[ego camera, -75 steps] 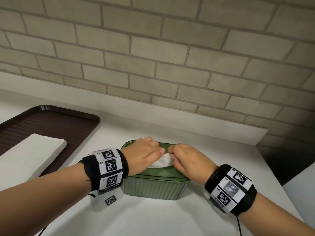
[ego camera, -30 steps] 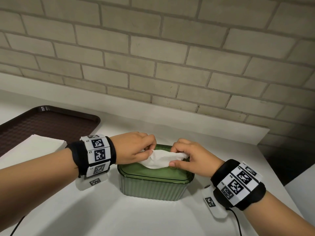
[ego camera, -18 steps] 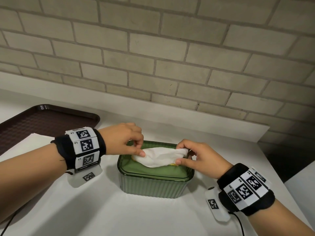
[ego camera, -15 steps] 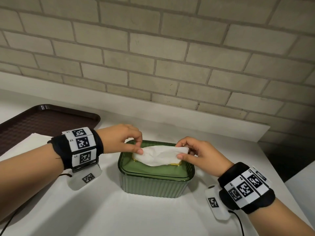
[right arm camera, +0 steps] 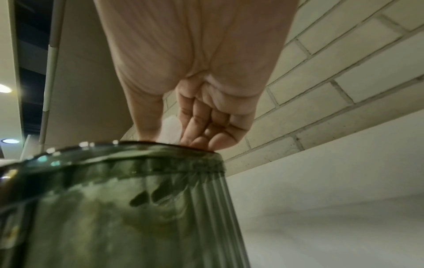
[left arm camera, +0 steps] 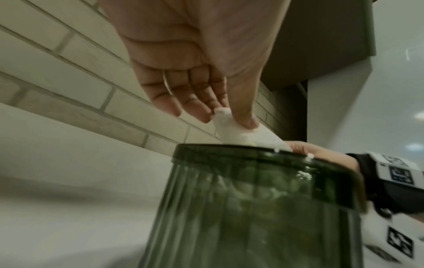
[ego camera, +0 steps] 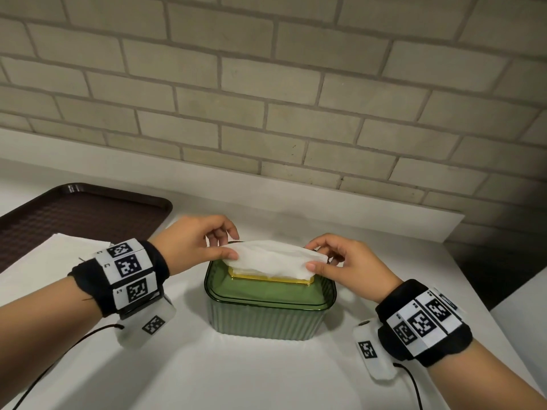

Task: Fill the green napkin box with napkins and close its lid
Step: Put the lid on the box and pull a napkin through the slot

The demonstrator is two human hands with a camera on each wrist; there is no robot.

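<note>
The green napkin box (ego camera: 266,318) stands on the white counter with its lid (ego camera: 260,294) on. A white napkin (ego camera: 275,260) rises through the lid's gold-rimmed slot (ego camera: 270,279). My left hand (ego camera: 204,247) pinches the napkin's left end between thumb and fingers. My right hand (ego camera: 340,261) pinches its right end. In the left wrist view the napkin (left arm camera: 231,130) sits under my thumb above the box (left arm camera: 252,208). The right wrist view shows my curled fingers (right arm camera: 206,130) just above the box rim (right arm camera: 128,159).
A brown tray (ego camera: 77,214) lies at the left with a stack of white napkins (ego camera: 47,261) on it, partly behind my left forearm. A brick wall with a white ledge (ego camera: 296,199) runs behind the box. The counter edge (ego camera: 485,294) drops off at the right.
Both hands moved apart from the slot's middle and rose, drawing the napkin up and spreading it wide above the lid. The box has not moved.
</note>
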